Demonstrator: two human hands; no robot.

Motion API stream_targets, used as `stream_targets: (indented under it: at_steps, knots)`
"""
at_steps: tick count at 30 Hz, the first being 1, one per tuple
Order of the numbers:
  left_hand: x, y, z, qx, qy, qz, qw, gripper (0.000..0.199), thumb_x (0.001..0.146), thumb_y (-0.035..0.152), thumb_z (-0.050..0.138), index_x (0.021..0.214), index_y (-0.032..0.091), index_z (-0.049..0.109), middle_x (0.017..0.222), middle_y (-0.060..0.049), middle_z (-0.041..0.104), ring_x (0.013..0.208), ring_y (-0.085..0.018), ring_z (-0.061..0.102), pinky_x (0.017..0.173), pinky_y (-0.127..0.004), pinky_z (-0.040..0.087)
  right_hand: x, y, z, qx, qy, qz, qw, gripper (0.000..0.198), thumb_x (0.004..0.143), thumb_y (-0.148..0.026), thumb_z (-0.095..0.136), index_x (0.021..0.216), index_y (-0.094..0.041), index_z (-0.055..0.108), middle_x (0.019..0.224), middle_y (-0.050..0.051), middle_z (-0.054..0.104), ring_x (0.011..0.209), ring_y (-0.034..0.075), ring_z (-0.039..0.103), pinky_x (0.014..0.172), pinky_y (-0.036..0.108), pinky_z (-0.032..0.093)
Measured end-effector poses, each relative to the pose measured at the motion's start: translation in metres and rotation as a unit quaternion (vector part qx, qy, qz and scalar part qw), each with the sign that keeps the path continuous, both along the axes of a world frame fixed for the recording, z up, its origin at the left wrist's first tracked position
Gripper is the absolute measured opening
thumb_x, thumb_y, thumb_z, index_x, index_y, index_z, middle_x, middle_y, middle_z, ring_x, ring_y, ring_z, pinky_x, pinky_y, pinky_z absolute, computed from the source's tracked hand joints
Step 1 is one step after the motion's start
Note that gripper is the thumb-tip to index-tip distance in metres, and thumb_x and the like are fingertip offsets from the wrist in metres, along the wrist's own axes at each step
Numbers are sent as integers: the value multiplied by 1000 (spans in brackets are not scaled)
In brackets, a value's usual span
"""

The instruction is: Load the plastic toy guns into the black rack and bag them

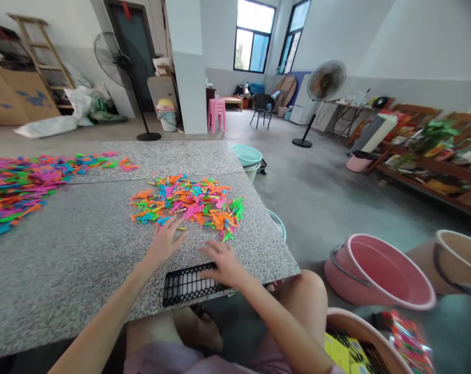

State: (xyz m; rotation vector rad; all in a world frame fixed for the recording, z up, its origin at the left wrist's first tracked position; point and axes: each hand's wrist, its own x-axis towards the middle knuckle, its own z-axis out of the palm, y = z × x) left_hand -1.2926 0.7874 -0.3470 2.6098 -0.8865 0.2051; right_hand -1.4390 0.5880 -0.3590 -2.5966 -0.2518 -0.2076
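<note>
Near right: one round tub (387, 340), yellow packets (336, 353) inside. Near table edge: one black lattice tray (176, 288), rectangular, open mesh. Right hand (224, 264) over its right end, fingers loosely spread; contact, cannot tell. Left hand (165, 241) slightly farther, fingers wide, at the near edge of one heap of small gun-shaped pieces (196, 200): glossy, plastic-looking, orange, pink, green, blue; too many to count. Tabletop (87, 218) speckled, stone-like. Second, larger heap (28, 182) far left. Right, on floor: two handled buckets, pink (348, 285) and beige (422, 254). Farther: two standing fans (326, 80).
</note>
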Motion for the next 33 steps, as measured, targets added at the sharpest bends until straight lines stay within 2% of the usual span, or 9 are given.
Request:
stream_targets:
  at_steps: [4,9,15,19,21,25,28,31,33]
  knots:
    - [-79,53,-28,17,11,-83,996,51,94,54,46,137,31,62,141,-7,62,128,-27,60,110,-42,47,32,-44,8,-15,30,-246,969,51,96,-36,58,143,-17,52,143,20,52,132,34,49,105,48,46]
    - [-118,70,-76,68,-53,-78,993,53,97,45,48,150,38,46,152,-7,51,142,-35,45,114,-69,32,33,-40,-9,-101,54,-212,971,39,99,-26,50,137,-21,54,136,14,59,129,32,50,101,46,45]
    - [-116,60,-79,35,-145,-59,987,54,98,32,44,152,34,42,153,-4,50,147,-37,38,116,-69,28,32,-45,-10,-78,36,-247,965,29,98,-24,48,122,-19,64,122,15,65,115,28,58,97,40,47]
    - [-143,32,-82,-6,-167,-101,981,64,92,9,36,150,35,47,142,0,61,137,-24,53,117,-49,39,64,-46,-2,-44,85,-244,965,24,96,-22,49,106,-15,69,125,18,62,116,31,57,96,42,48]
    - [-154,19,-86,-9,-162,-92,982,60,93,12,38,151,29,46,142,-4,62,134,-22,56,114,-42,44,75,-48,3,-21,92,-231,968,20,94,-17,49,95,-15,69,120,17,64,112,30,59,95,43,47]
    - [-157,7,-89,-3,-149,-30,988,60,99,33,45,156,17,37,149,-16,53,139,-32,50,115,-52,42,73,-55,8,18,68,-217,974,11,90,-17,55,87,-16,65,109,14,68,102,26,65,91,41,51]
    - [-154,4,-88,0,-143,4,990,64,100,37,46,158,13,32,152,-19,48,144,-35,43,115,-55,41,56,-41,0,218,69,-200,953,16,87,-33,64,82,-19,57,81,5,69,75,20,68,74,35,58]
    - [-157,2,-88,4,-141,0,990,59,101,35,45,155,13,38,155,-17,46,147,-32,38,117,-50,40,32,-1,-12,553,100,-150,813,40,72,-46,81,91,-22,55,75,-1,70,62,16,68,62,31,60]
    - [-160,0,-88,9,-134,-14,991,54,101,35,45,150,14,45,154,-15,47,147,-30,39,117,-46,40,18,30,-14,664,133,-108,728,47,70,-48,83,100,-23,57,87,1,74,72,17,72,68,31,62]
